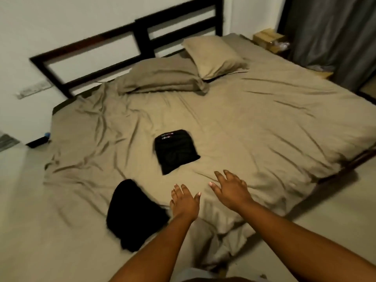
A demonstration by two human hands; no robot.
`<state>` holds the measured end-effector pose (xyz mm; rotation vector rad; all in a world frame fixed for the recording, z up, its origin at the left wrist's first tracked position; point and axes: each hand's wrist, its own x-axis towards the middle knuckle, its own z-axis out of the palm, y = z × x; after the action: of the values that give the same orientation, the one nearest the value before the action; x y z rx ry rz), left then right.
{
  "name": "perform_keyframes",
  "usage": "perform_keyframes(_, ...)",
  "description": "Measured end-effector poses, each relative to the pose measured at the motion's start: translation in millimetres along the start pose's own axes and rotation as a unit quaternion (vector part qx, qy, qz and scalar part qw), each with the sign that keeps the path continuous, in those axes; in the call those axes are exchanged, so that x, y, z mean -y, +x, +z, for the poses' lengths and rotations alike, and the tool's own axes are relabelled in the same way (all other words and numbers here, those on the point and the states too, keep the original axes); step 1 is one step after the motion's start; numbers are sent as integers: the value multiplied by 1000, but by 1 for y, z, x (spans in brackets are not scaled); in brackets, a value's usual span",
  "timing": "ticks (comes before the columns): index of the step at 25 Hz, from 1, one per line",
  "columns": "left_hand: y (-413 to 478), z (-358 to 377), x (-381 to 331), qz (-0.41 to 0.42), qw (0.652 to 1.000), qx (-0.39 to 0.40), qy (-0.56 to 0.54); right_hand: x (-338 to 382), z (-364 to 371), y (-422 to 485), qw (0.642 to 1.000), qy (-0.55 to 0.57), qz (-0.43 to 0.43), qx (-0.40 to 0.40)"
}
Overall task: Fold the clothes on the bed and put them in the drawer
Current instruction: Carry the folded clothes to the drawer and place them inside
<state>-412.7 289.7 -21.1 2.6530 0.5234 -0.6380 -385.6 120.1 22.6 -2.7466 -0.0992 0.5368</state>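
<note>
Two folded black garments lie on the bed (264, 123), which has a tan sheet. One black garment (175, 151), with a small label at its far edge, sits in the middle of the bed. The other black garment (134, 214) lies near the bed's front corner, partly over the edge. My left hand (184, 202) hovers with fingers spread just right of that nearer garment, holding nothing. My right hand (230, 188) is stretched out flat above the sheet, below and right of the middle garment, also empty.
Two tan pillows (162, 76) (213, 55) lie at the dark slatted headboard (142, 33). A cardboard box (268, 39) and grey curtain (329, 31) stand at the far right. Pale floor (24, 220) surrounds the bed's near corner. A wall socket strip (33, 89) is at left.
</note>
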Motion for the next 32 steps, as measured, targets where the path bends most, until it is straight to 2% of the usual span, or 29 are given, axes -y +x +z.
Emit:
perform_keyframes(4, 29, -14, 51, -56, 991, -4, -119, 47, 26, 28, 997, 60, -27, 51)
perform_keyframes(7, 63, -19, 64, -96, 969, -16, -228, 58, 36, 63, 984, 158, 14, 76)
perform_keyframes(10, 112, -23, 66, -134, 934, -27, -331, 57, 49, 121, 964, 242, 77, 79)
perform_keyframes(16, 227, -12, 51, -163, 872, -72, -456, 46, 98, 253, 932, 338, 116, 53)
perform_keyframes(20, 278, 3, 52, -215, 831, -93, -505, 47, 122, 304, 928, 344, 145, 14)
perform_keyframes(24, 298, 10, 48, -217, 778, -84, -583, 52, 140, 327, 888, 430, 163, 22)
perform_keyframes(27, 277, 10, 50, -199, 706, -85, -674, 42, 138, 303, 829, 531, 176, 2)
perform_keyframes(30, 230, 25, 56, -203, 584, -39, -785, 21, 140, 252, 766, 609, 201, 39)
perform_keyframes(32, 186, 43, 60, -240, 537, -1, -809, 8, 145, 206, 737, 634, 224, 72)
